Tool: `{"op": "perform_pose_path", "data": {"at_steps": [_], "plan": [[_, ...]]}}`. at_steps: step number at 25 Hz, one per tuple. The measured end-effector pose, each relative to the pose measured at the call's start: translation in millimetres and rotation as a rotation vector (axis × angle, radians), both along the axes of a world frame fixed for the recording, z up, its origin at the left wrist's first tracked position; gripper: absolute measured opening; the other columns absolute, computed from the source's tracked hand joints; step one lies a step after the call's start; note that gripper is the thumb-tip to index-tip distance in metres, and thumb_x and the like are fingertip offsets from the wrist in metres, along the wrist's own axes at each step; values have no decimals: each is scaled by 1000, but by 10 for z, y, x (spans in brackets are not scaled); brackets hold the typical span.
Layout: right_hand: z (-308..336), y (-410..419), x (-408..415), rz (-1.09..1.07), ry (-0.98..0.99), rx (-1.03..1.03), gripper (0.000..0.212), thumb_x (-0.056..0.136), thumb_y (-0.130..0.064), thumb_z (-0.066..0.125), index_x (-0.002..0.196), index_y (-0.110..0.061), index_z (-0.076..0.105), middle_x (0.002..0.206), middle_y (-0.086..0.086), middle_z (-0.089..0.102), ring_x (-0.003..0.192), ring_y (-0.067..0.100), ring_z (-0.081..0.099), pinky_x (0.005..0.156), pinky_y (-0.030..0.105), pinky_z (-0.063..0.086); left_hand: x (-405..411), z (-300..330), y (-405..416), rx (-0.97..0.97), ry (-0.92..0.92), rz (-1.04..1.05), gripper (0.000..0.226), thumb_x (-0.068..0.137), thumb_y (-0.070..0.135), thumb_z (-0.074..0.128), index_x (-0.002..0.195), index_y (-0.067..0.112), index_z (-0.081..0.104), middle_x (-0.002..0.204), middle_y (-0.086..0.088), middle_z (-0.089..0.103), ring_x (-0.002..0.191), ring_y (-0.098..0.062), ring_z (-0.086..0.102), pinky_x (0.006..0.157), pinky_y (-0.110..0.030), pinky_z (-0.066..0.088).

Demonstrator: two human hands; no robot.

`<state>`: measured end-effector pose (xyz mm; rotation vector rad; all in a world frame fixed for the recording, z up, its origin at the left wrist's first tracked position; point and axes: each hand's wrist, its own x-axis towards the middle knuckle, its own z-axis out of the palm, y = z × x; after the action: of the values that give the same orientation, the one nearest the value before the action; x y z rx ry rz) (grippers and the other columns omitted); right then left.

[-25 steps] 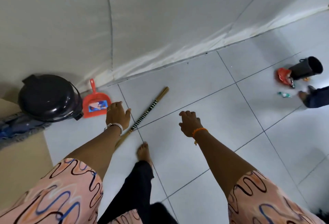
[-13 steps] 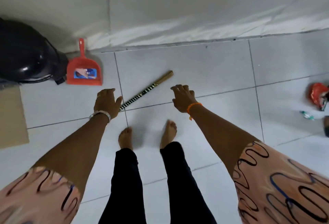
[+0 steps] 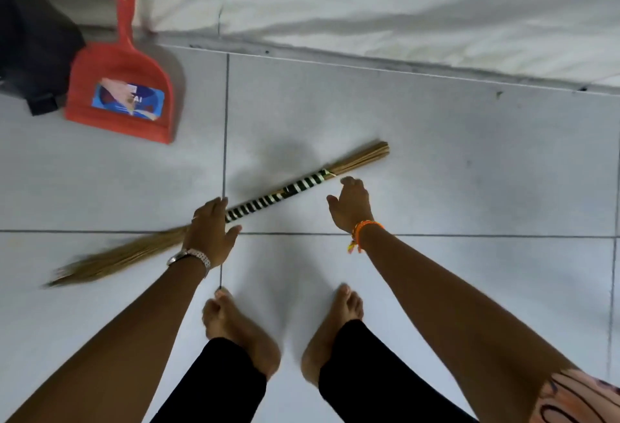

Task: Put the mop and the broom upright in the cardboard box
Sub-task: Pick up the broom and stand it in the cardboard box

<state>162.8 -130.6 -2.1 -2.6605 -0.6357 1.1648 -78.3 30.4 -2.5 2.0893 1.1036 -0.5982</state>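
Observation:
A stick broom (image 3: 278, 195) lies flat on the grey tiled floor, its black-and-white banded handle slanting up to the right and its straw bristles (image 3: 110, 259) spreading to the lower left. My left hand (image 3: 209, 233) hovers over the broom where the bands meet the bristles, fingers apart, holding nothing. My right hand (image 3: 350, 204) is open just below the upper end of the bands, beside the broom and apart from it. The mop and the cardboard box are out of view.
An orange dustpan (image 3: 124, 86) lies at the upper left next to a black bin (image 3: 37, 50). A white sheet-covered wall (image 3: 385, 9) runs along the back. My bare feet (image 3: 241, 328) stand just below the broom.
I have bent lower and the view has tilted down. Both hands have come closer to the broom, the left one now over it. The cardboard and the items at the right have left view.

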Motion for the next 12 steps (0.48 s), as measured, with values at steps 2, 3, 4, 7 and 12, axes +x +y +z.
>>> {"op": "perform_pose_path", "data": {"at_steps": [2, 3, 4, 7, 12], "plan": [[-496, 176, 3, -566, 173, 42, 58, 84, -29, 66, 130, -1, 45, 129, 20, 56, 120, 35, 54, 105, 44, 43, -10, -474, -11, 36, -44, -49, 56, 84, 20, 68, 135, 6, 50, 134, -19, 51, 122, -41, 47, 102, -53, 42], [-712, 255, 23, -774, 255, 72, 62, 77, -33, 69, 127, -3, 48, 123, 19, 60, 113, 35, 59, 102, 46, 48, 19, -678, -6, 64, -72, -66, 50, 82, 16, 69, 129, 6, 54, 127, -19, 54, 116, -40, 49, 97, -52, 46], [-881, 316, 60, -901, 313, 102, 67, 71, -37, 70, 126, -4, 49, 116, 18, 62, 105, 35, 63, 97, 46, 52, 58, -808, -4, 75, -94, -77, 45, 80, 13, 71, 123, 6, 57, 121, -18, 56, 111, -39, 51, 91, -50, 48], [-1301, 480, 84, -1118, 362, 177, 68, 70, -34, 72, 123, -2, 43, 108, 17, 61, 98, 35, 64, 90, 44, 55, 162, -1123, 38, 108, -110, -129, 43, 73, 13, 78, 111, 8, 59, 110, -15, 58, 99, -35, 55, 79, -44, 50], [-2178, 409, 84, -1212, 318, 173, 91, 39, -51, 75, 115, -6, 54, 101, 16, 69, 82, 32, 69, 79, 53, 60, 193, -1229, 56, 173, -84, -321, 47, 66, 5, 80, 109, 7, 60, 105, -14, 60, 87, -30, 62, 72, -37, 57]]}}
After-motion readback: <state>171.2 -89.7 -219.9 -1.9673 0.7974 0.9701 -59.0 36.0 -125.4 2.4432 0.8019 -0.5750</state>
